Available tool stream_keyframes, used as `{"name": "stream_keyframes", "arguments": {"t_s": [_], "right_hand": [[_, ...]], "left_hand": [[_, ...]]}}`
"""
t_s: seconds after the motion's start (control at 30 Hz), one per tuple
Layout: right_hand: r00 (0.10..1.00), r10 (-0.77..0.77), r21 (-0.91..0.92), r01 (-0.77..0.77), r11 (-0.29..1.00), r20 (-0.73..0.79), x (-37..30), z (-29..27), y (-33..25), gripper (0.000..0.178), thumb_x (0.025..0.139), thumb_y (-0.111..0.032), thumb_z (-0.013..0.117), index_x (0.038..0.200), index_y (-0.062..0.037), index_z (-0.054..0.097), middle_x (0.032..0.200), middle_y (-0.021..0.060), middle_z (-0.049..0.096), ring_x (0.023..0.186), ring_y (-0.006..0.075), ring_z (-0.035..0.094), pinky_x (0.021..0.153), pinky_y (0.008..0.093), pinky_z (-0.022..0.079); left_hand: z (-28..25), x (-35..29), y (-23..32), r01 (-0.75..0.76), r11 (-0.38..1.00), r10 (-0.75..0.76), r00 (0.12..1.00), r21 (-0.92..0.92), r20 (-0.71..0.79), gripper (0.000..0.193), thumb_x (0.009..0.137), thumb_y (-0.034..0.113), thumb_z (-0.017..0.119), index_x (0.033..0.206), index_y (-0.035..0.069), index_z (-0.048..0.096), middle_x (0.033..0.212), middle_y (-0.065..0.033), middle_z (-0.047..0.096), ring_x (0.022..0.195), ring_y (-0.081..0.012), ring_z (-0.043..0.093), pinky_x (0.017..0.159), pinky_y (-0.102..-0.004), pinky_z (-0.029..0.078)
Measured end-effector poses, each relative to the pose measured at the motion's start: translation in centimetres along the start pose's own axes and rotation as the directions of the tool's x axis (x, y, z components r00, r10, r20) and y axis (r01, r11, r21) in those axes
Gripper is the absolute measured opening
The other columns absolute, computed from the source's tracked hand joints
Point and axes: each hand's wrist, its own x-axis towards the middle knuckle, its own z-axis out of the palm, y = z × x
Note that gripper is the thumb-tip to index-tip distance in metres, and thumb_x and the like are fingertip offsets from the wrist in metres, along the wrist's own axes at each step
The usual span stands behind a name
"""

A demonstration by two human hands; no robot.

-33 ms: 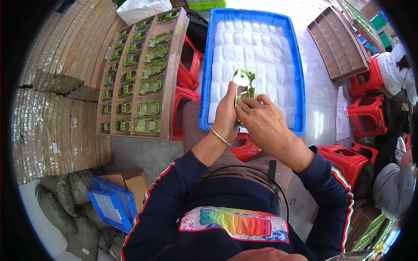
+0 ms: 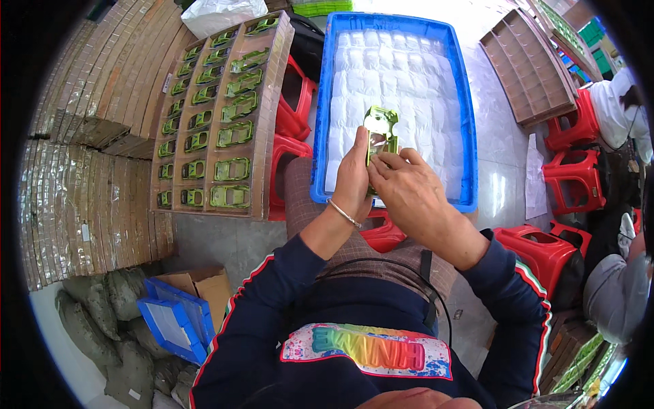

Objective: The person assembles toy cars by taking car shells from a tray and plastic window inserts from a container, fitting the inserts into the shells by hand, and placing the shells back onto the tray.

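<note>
My left hand (image 2: 352,178) is closed around the side of a light green toy car body (image 2: 381,121), its thumb stretched along the left edge. The shell has window openings and is held over the near part of a blue tray (image 2: 464,136). At the shell's near end, the bent fingers of my right hand (image 2: 412,187) are closed on it and cover that end. Whether a smaller piece is between those fingers is hidden. White paper-like wrapped packets (image 2: 388,68) fill the tray in rows beneath the shell.
To the left stands a divided cardboard tray (image 2: 260,136) with rows of green car bodies. Stacked cardboard trays (image 2: 88,204) rise further left. Red stools (image 2: 293,102) stand beside the blue tray, and more red stools (image 2: 538,249) are on the right. An empty divided tray (image 2: 528,68) leans at the far right.
</note>
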Motion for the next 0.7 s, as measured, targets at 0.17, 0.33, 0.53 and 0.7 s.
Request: {"name": "stream_keyframes", "arguments": {"t_s": [0.17,0.33,0.53,0.7], "right_hand": [[0.992,0.089,0.036,-0.092,0.995,0.085,0.3,0.6,-0.4,0.034,0.072,-0.001,0.056,0.105,0.0038,0.062,0.109,0.0135,0.064,0.112,0.0256,0.056,0.096,0.0369,0.039],[0.993,0.12,0.096,-0.12,0.988,0.004,0.7,0.4,0.5,0.036,0.072,0.002,0.058,0.107,-0.0049,0.065,0.111,0.0074,0.065,0.115,0.0257,0.055,0.104,0.0425,0.034],[0.801,0.535,0.547,-0.33,0.769,-0.269,-1.2,-0.7,1.0,0.027,0.078,0.002,0.062,0.1,-0.0102,0.069,0.104,0.0075,0.068,0.108,0.0248,0.058,0.101,0.0367,0.037],[0.759,0.648,0.88,-0.347,0.323,0.061,0.2,2.8,1.0,0.037,0.085,-0.012,0.068,0.116,0.005,0.055,0.094,0.016,0.069,0.081,0.0177,0.066,0.072,0.0329,0.051]], "left_hand": [[-1.7,1.1,0.2,-0.013,0.999,0.011,0.998,0.029,0.065,0.055,0.1,0.048,0.036,0.121,0.0,0.052,0.107,-0.01,0.061,0.098,-0.0159,0.06,0.086,-0.0302,0.049],[-2.4,1.7,1.3,-0.063,0.997,0.055,0.987,0.048,0.148,0.047,0.096,0.038,0.042,0.126,0.001,0.048,0.113,-0.0114,0.059,0.101,-0.0174,0.059,0.088,-0.0319,0.049],[-2.4,1.5,3.6,-0.217,0.965,0.194,0.968,0.149,0.157,0.052,0.082,-0.001,0.04,0.135,-0.001,0.039,0.127,-0.0171,0.055,0.117,-0.0275,0.056,0.095,-0.0354,0.047],[-3.1,1.2,2.9,-0.401,0.812,0.348,0.916,0.425,0.201,0.053,0.08,-0.009,0.041,0.132,0.002,0.043,0.127,-0.0125,0.055,0.112,-0.0202,0.058,0.094,-0.0306,0.046]]}}
